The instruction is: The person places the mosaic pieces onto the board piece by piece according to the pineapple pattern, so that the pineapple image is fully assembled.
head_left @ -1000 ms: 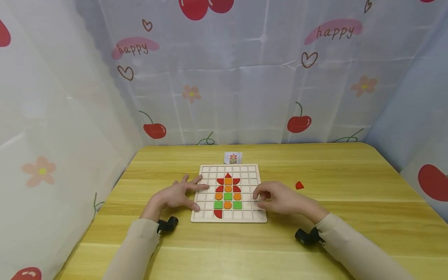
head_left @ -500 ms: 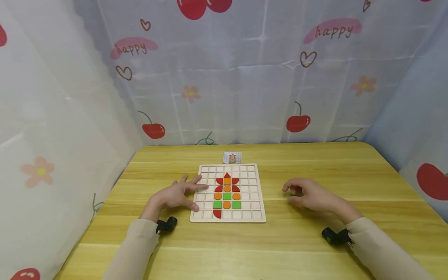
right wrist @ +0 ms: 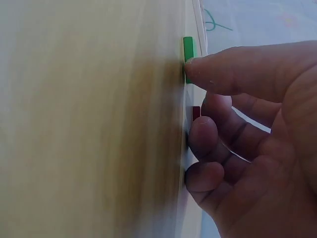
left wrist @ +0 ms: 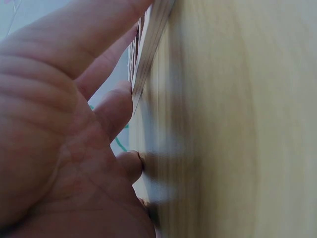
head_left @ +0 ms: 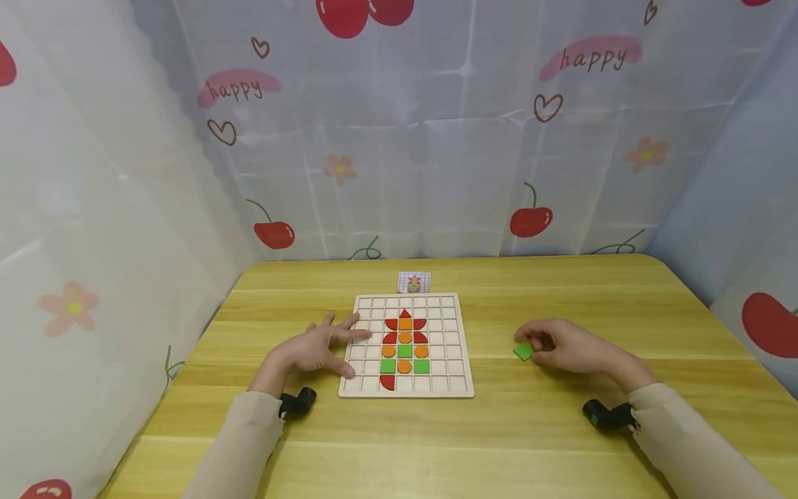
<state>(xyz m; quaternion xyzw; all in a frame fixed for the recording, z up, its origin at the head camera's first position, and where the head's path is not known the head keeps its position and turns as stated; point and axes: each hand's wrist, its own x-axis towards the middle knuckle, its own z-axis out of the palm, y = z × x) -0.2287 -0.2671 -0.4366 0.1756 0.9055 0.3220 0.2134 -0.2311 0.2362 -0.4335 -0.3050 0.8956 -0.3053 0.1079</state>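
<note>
My right hand (head_left: 564, 346), to the right of the board, pinches a small green square tile (head_left: 523, 352) low over the tabletop. In the right wrist view the thumb lies against the edge of this green tile (right wrist: 188, 49), and a small red piece (right wrist: 196, 113) shows behind the curled fingers. My left hand (head_left: 314, 346) rests with spread fingers on the left edge of a pale wooden grid board (head_left: 445, 346). Red, orange and green tiles fill several of the board's middle squares, with a red quarter-round tile (head_left: 388, 382) in the bottom row.
A small pattern card (head_left: 414, 282) lies just behind the board. The wooden table (head_left: 399, 443) reaches back to a curtain (head_left: 436, 173) printed with cherries and flowers. Each wrist carries a black camera, the right one (head_left: 607, 416) close above the table.
My right hand has moved from the board's right edge out to the table and taken hold of the green tile. The red piece there is now hidden from the head view. My left hand stays put.
</note>
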